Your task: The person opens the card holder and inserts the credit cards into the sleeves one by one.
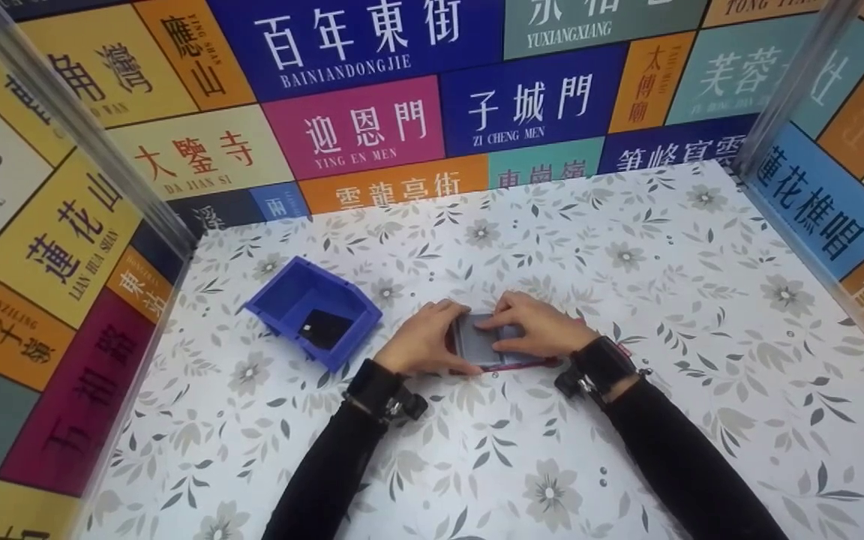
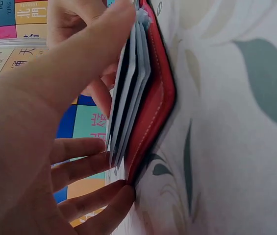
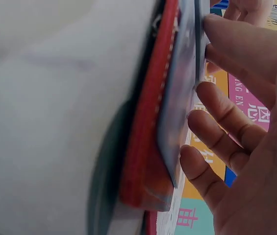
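One red wallet (image 2: 154,100) lies lengthwise left to right, gripped by left hand (image 1: 424,339), right hand (image 1: 541,326) fingers loosely extended.

bright, even light in the head view, dimmer wrist views, tabletop (image 3: 40,122) blurry at right wrist

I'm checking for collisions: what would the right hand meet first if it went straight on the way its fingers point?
Probably the left hand, across the grey sleeves from the right hand, though exact heights are hard to judge.
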A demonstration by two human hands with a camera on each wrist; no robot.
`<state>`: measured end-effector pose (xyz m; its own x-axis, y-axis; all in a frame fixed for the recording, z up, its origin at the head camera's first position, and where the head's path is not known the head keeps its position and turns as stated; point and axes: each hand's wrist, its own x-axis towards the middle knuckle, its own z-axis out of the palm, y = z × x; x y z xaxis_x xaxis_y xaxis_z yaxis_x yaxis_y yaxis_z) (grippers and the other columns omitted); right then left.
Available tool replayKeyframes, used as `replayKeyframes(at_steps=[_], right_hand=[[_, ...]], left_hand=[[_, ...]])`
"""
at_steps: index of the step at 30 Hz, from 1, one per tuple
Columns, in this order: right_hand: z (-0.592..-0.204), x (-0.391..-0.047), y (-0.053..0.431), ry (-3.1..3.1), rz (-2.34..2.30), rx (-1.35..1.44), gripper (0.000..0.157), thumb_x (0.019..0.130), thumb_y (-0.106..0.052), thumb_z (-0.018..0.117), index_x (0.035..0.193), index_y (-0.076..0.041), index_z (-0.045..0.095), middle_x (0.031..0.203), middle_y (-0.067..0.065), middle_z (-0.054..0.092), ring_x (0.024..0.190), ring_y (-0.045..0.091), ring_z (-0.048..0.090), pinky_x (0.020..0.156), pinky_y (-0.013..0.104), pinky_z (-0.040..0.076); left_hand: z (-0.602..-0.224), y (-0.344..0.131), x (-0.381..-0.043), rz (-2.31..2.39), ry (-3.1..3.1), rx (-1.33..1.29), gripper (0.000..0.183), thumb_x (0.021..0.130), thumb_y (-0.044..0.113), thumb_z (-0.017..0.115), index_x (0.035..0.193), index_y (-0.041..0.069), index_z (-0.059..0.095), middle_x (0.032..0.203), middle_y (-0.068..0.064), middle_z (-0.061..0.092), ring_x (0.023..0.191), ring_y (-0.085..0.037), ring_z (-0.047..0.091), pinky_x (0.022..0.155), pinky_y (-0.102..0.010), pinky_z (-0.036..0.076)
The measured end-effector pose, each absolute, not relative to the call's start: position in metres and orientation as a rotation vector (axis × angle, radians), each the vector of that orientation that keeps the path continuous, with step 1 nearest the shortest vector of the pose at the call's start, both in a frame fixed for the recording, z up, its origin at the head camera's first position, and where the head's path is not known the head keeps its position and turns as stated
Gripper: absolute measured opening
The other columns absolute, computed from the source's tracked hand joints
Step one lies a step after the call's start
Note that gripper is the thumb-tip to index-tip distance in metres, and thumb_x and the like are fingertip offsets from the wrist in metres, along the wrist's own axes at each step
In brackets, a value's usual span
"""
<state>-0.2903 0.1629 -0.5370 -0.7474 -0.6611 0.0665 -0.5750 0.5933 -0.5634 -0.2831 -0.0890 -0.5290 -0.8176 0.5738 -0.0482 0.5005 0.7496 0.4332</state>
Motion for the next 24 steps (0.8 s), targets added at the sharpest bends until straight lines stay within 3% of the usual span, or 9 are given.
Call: replayKeyframes(at_steps=[7, 12, 14, 18, 20, 21, 24], right_hand=[[-0.532, -0.293, 0.180, 2.631, -0.820, -0.973, 0.074, 0.080, -0.031, 0.090, 0.146, -0.017, 0.061, 0.112, 0.008, 0.060, 0.097, 0.022, 0.054, 0.084, 0.036, 0.046], [-0.533, -0.299, 0.196, 2.622, -0.835, -0.905, 0.078, 0.072, -0.031, 0.095, 0.142, -0.013, 0.064, 0.102, 0.008, 0.058, 0.090, 0.022, 0.052, 0.077, 0.031, 0.044], [-0.534, -0.300, 0.199, 2.624, -0.841, -0.901, 0.078, 0.071, -0.031, 0.096, 0.141, -0.012, 0.065, 0.101, 0.009, 0.057, 0.090, 0.022, 0.052, 0.077, 0.031, 0.044], [-0.531, -0.300, 0.198, 2.626, -0.842, -0.883, 0.080, 0.071, -0.030, 0.096, 0.141, -0.011, 0.064, 0.103, 0.009, 0.057, 0.092, 0.021, 0.052, 0.081, 0.032, 0.045], [-0.531, -0.299, 0.198, 2.626, -0.838, -0.874, 0.080, 0.071, -0.029, 0.096, 0.142, -0.011, 0.064, 0.104, 0.009, 0.058, 0.093, 0.021, 0.053, 0.081, 0.032, 0.045], [-0.531, -0.300, 0.197, 2.625, -0.838, -0.869, 0.080, 0.070, -0.029, 0.096, 0.142, -0.011, 0.064, 0.103, 0.009, 0.058, 0.093, 0.021, 0.052, 0.081, 0.032, 0.045], [-0.534, -0.300, 0.197, 2.617, -0.852, -0.865, 0.081, 0.070, -0.029, 0.096, 0.142, -0.012, 0.064, 0.101, 0.009, 0.057, 0.091, 0.021, 0.052, 0.080, 0.031, 0.044]], left_hand=[[-0.529, -0.089, -0.284, 0.624, 2.779, 0.847, 0.093, 0.070, 0.057, 0.091, 0.143, 0.011, 0.056, 0.135, -0.006, 0.062, 0.120, -0.024, 0.059, 0.106, -0.040, 0.051], [-0.520, -0.095, -0.284, 0.621, 2.745, 0.821, 0.090, 0.072, 0.053, 0.091, 0.143, 0.010, 0.056, 0.134, -0.006, 0.062, 0.120, -0.024, 0.060, 0.107, -0.041, 0.050], [-0.508, -0.108, -0.287, 0.646, 2.723, 0.787, 0.079, 0.076, 0.050, 0.088, 0.138, 0.009, 0.061, 0.131, -0.008, 0.066, 0.117, -0.025, 0.063, 0.105, -0.042, 0.052], [-0.477, -0.163, -0.298, 0.712, 2.770, 0.575, 0.035, 0.086, 0.038, 0.082, 0.104, 0.008, 0.075, 0.103, -0.010, 0.075, 0.092, -0.027, 0.069, 0.086, -0.044, 0.057], [-0.470, -0.195, -0.303, 0.646, 2.879, 0.393, 0.027, 0.086, 0.033, 0.083, 0.093, 0.009, 0.075, 0.094, -0.010, 0.075, 0.084, -0.028, 0.068, 0.080, -0.045, 0.056], [-0.470, -0.209, -0.305, 0.574, 2.937, 0.305, 0.028, 0.085, 0.033, 0.084, 0.093, 0.007, 0.074, 0.094, -0.012, 0.074, 0.086, -0.031, 0.067, 0.081, -0.048, 0.055], [-0.477, -0.238, -0.311, 0.315, 3.020, 0.076, 0.064, 0.079, 0.041, 0.088, 0.122, -0.001, 0.068, 0.123, -0.022, 0.069, 0.113, -0.043, 0.064, 0.098, -0.058, 0.050]])
